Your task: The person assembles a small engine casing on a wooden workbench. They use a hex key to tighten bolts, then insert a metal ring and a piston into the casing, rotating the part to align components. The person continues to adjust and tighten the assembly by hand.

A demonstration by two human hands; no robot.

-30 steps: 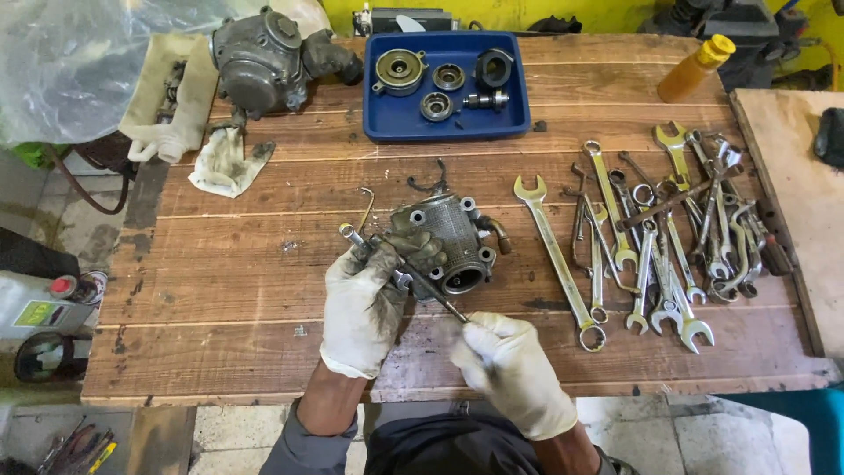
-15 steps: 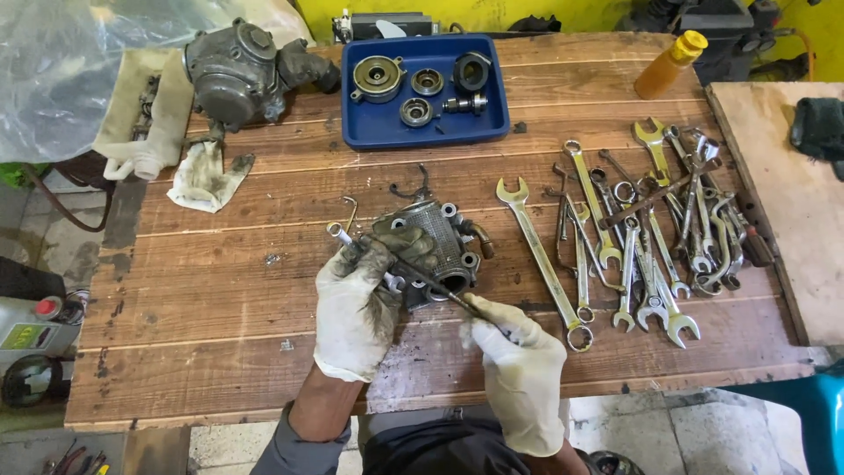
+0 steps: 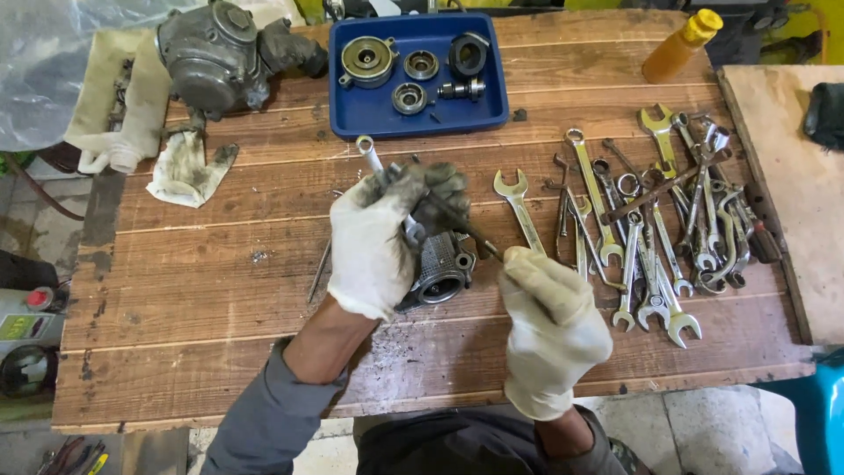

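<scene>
Two gloved hands are working over a grey cast-metal engine part (image 3: 440, 268) lying on a plank workbench (image 3: 202, 290). The left hand (image 3: 378, 237), in a grimy white glove, is curling over the top of the part, its fingers wrapped around a slim ring spanner (image 3: 369, 156) whose round end is sticking out above the knuckles. The right hand (image 3: 549, 330), in a cleaner white glove, is clenching around the handle of a thin dark screwdriver-like tool (image 3: 466, 230), whose shaft is slanting up and left to the left hand's fingertips above the part. The part itself is showing a round bore and a ribbed face, just beside the left palm.

Right of the hands, a bright open-ended spanner (image 3: 519, 211) is lying alone, and beyond it a tangled heap of spanners (image 3: 668, 229) is spreading towards a pale board (image 3: 791, 193). Behind the hands, a blue plastic tray (image 3: 492, 110) is holding round gears and bearings. Left of the tray, a dirty grey engine casing (image 3: 211, 57) is sitting on the bench, with a stained rag (image 3: 185, 171) in front of it. An amber squeeze bottle with a yellow cap (image 3: 681, 44) is standing at the far right edge. Off the bench at the lower left, a grey container with a red cap and a green label (image 3: 26, 317) is sitting on the floor.
</scene>
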